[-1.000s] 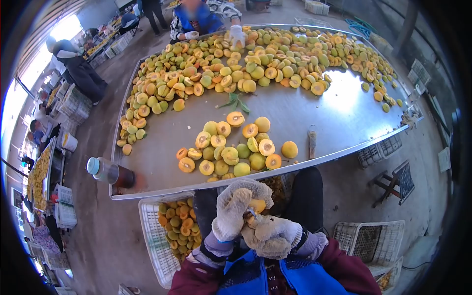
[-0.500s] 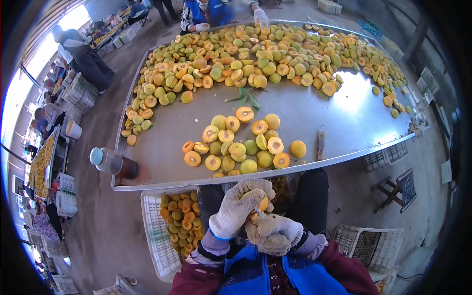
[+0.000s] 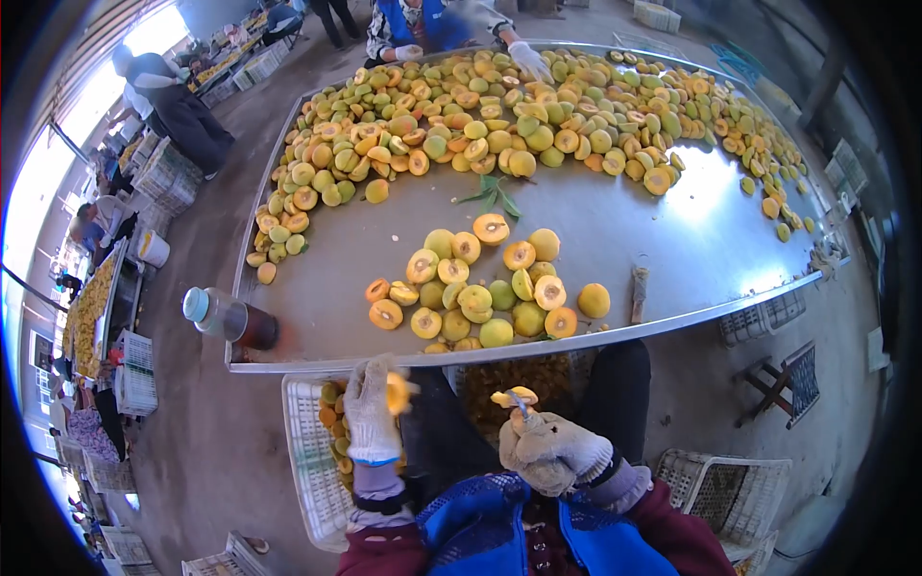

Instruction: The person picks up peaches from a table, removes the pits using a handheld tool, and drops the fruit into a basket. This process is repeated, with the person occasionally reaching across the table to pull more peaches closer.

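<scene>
My left hand (image 3: 373, 413), in a pale knitted glove, is over the white crate at the table's front edge. A blurred orange apricot half (image 3: 398, 393) shows at its fingers. In front of my lap, my right hand (image 3: 549, 449), in a soiled glove, is closed around a small metal tool (image 3: 521, 405), its handle hidden in the fist. A piece of apricot (image 3: 514, 396) sits at the tool's tip. Ahead on the metal table (image 3: 576, 226) lies a small group of whole and halved apricots (image 3: 474, 302).
A large apricot heap (image 3: 432, 120) covers the table's far side, where a co-worker's gloved hand (image 3: 530, 61) reaches in. A lidded bottle (image 3: 230, 319) lies at the left corner. Leaves (image 3: 495, 196) and a wrapped stick (image 3: 639, 295) rest on the metal. A fruit crate (image 3: 312, 470) stands below left.
My hands were together around an apricot; now they are apart. The left has moved left over the crate with an apricot half. The co-worker's hand has shifted into the heap.
</scene>
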Demonstrator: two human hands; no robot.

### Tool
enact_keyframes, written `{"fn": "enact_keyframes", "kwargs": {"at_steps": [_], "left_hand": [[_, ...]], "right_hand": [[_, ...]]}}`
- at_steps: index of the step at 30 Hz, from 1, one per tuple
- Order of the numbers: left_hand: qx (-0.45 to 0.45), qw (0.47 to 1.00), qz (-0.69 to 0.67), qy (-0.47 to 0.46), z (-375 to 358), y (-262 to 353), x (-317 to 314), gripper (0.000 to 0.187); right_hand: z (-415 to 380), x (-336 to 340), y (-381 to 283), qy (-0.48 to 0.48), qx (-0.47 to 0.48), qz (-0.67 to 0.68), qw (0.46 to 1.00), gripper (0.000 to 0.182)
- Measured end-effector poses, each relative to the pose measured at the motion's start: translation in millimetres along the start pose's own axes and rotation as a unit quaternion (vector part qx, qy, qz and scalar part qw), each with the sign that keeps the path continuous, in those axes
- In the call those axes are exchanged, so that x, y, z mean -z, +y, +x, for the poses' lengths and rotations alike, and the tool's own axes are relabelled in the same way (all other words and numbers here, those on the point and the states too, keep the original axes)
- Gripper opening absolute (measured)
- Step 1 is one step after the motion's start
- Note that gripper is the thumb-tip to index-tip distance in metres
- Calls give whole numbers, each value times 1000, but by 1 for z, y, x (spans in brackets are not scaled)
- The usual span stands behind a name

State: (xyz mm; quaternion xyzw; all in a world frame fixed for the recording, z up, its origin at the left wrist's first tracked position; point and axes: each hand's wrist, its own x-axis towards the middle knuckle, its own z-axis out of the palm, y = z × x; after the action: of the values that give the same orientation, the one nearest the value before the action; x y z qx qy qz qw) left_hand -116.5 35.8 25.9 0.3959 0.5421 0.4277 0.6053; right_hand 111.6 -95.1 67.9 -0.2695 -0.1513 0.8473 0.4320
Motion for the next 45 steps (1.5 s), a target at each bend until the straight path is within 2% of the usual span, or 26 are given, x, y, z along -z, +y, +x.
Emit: {"fn": "enact_keyframes", "kwargs": {"at_steps": [1,2,3,4,6,10,14,16,18,19,21,22,24,26,27,28,30,32,34,36,37,38,39,40,42,45], "left_hand": [[-140,933,332,17,23,-12,32,39],[-255,742,618,36,35,-20,53,37],[-250,687,678,77,31,-12,44,34],[-253,686,678,81,39,-12,32,34],[-230,844,484,13,61,-23,8,38],[-185,773,605,-39,125,-57,-38,57],[-21,803,577,-146,141,-37,-42,64],[1,903,402,-150,146,-56,-25,68],[17,956,279,-92,121,-34,-32,67],[61,978,83,-183,102,-17,-33,57],[-51,951,-93,-291,51,8,-41,51],[-50,951,-93,-291,39,12,-41,51],[-163,878,171,-417,23,19,-42,46],[-103,913,250,-306,19,35,-38,40],[-183,901,308,-245,23,27,-35,40],[-193,895,307,-261,22,22,-32,40],[24,955,92,-279,12,25,-30,40],[11,952,72,-298,8,18,-33,39],[49,948,-122,-290,-1,18,-32,32],[55,943,-162,-285,-8,21,-31,32],[-4,930,-200,-308,-11,22,-32,31],[-63,913,-235,-328,-15,23,-31,31],[-38,928,-159,-334,-22,29,-27,27],[-36,928,-158,-336,-20,28,-27,27],[-161,936,169,-266,-13,25,-30,33],[-62,967,54,-241,-13,31,-30,38]], "right_hand": [[-3,2,-5,34,-15,-17,999,17],[-1,7,-1,32,-17,-16,999,17],[4,16,5,57,-22,-41,997,17],[9,21,8,83,-22,-63,994,17],[7,1,-7,91,-87,-65,990,18],[12,5,-2,96,-104,-142,980,15],[8,9,1,189,-84,-204,957,15],[10,12,0,218,-101,-221,945,18],[16,4,-1,252,-96,-279,922,17],[20,5,0,260,-107,-297,913,17],[28,-18,-12,274,-125,-361,883,18],[29,-27,-15,299,-139,-409,851,18],[32,-24,-10,287,-85,-484,822,18],[25,-21,-9,291,-19,-552,781,19],[21,-23,-9,286,-38,-447,846,19],[19,-24,-11,270,-53,-340,899,20],[19,-30,-11,280,-54,-338,897,26],[19,-46,-16,288,-77,-434,850,30],[16,-54,-18,303,-76,-444,840,31],[14,-54,-18,289,-87,-484,821,38],[16,-48,-16,293,-87,-482,821,38],[20,-39,-10,298,-73,-589,748,42],[23,-33,-6,297,-59,-685,663,45],[24,-31,-3,299,-60,-683,664,45],[23,-30,0,307,-29,-687,658,48],[15,-35,-6,291,6,-625,725,47]]}}
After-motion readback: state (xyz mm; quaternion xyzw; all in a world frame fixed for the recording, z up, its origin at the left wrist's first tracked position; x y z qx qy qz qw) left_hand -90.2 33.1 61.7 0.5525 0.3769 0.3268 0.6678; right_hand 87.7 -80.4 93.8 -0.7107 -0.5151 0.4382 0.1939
